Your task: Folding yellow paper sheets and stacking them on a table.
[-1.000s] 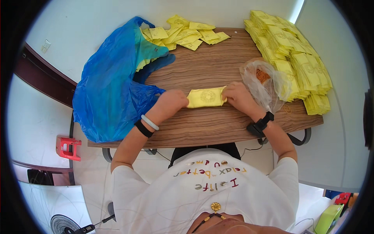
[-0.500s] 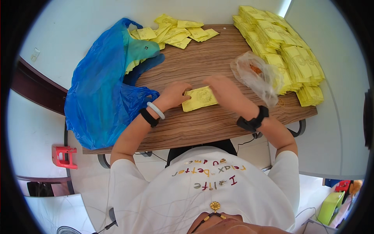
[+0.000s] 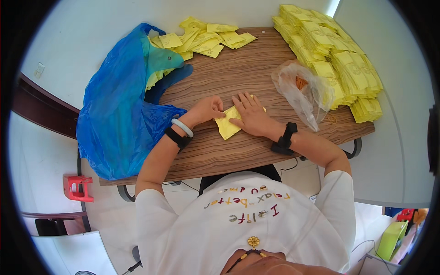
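A flat yellow paper packet [image 3: 228, 128] lies slanted on the wooden table in front of me. My left hand [image 3: 207, 111] pinches its left edge between thumb and fingertips. Pressed flat over its right part is my right hand [image 3: 253, 118], with fingers stretched out and slightly spread, hiding much of the packet. To the left of my left hand slumps a large blue plastic bag [image 3: 114, 114] with yellow packets showing at its mouth. Beyond my right hand is a clear plastic bag [image 3: 316, 103] holding a small clump of orange-brown rubber bands [image 3: 300, 83].
Tall bundled stacks of yellow packets [image 3: 350, 68] line the table's right side. Loose yellow packets [image 3: 201, 39] are heaped at the back left. A loose rubber band [image 3: 331, 118] lies near the right edge. A red stool [image 3: 78, 188] stands on the floor at left.
My right hand has come down flat onto the packet, from a blurred position at its upper right. The packet has turned and tilted. My left hand stays at its left edge.
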A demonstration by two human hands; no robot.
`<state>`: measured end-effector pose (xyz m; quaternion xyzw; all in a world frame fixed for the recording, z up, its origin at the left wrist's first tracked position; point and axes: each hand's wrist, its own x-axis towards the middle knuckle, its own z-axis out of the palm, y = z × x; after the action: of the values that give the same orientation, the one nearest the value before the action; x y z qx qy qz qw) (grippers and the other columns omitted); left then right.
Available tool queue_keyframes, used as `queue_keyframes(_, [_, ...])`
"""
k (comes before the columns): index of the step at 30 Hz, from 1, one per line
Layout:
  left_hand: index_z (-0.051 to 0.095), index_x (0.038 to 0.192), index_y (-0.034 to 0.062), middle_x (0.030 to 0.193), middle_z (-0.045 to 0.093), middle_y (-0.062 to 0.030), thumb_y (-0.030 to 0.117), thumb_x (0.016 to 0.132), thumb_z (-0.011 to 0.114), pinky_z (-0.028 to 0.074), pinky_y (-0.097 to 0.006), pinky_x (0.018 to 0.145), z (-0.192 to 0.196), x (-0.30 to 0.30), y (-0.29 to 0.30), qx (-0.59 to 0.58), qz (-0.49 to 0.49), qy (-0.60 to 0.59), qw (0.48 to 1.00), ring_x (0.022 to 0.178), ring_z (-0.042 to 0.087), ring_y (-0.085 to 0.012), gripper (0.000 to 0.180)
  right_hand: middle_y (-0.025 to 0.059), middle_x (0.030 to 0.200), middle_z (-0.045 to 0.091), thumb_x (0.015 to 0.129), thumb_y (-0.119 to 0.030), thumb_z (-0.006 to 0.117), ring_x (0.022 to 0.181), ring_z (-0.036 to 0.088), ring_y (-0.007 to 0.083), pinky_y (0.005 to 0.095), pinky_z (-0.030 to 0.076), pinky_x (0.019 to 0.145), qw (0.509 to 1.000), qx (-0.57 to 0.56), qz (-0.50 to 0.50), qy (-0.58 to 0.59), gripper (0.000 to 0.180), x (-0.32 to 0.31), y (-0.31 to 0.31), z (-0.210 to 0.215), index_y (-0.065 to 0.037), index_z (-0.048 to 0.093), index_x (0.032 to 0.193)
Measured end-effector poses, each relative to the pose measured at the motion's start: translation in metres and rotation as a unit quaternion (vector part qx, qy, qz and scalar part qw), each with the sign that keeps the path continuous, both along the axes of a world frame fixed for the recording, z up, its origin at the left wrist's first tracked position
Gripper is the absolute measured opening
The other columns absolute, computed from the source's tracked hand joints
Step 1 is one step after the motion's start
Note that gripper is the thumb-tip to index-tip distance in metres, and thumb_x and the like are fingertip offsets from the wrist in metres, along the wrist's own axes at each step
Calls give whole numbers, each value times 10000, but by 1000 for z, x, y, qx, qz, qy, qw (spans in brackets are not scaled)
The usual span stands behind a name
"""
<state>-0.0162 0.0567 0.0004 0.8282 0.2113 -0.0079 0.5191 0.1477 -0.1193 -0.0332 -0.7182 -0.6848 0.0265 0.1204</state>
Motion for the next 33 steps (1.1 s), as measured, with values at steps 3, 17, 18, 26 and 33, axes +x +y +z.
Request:
queue_keyframes(3, [628,884,56,653,606,-60,126,791,783,453,-313,564,6,-1,-2,51,13,-14,999,619,588,-151,194,311,1592,259,995,-563,485,1506,191,471,550,132,1226,999,-15,-39,0,836,-9,-2,0,14,274,1561])
queue_keyframes(17, [239,1555,-67,1579,295,-311,573,984,515,218,-515,1217,4,2,-99,345,-39,-27,937,1495,254,-452,900,348,1612,172,997,-484,473,1516,101,513,590,76,1220,994,-66,-79,-25,823,-25,-1,-12,38,213,1580])
queue_keyframes(18, [228,1561,-59,1589,272,-311,597,984,495,204,-528,1218,1,0,-94,365,-55,0,929,1504,230,-451,914,341,1613,182,1001,-479,473,1520,116,495,580,86,1223,997,-38,-72,-8,816,-21,-2,-18,43,221,1575])
queue_keyframes(26, [231,1583,-3,1631,220,-264,676,952,481,141,-563,1225,-30,-18,-83,446,-83,31,891,1537,146,-419,961,289,1603,262,1011,-445,510,1521,222,383,492,157,1244,1000,20,0,19,779,-8,-22,2,68,268,1544])
queue_keyframes(33, [231,1601,60,1656,171,-227,598,989,479,110,-539,1238,-35,-20,-73,444,-103,30,890,1550,118,-382,852,291,1598,283,1010,-516,481,1520,233,380,461,156,1252,999,29,22,12,809,8,-35,-2,65,292,1540])
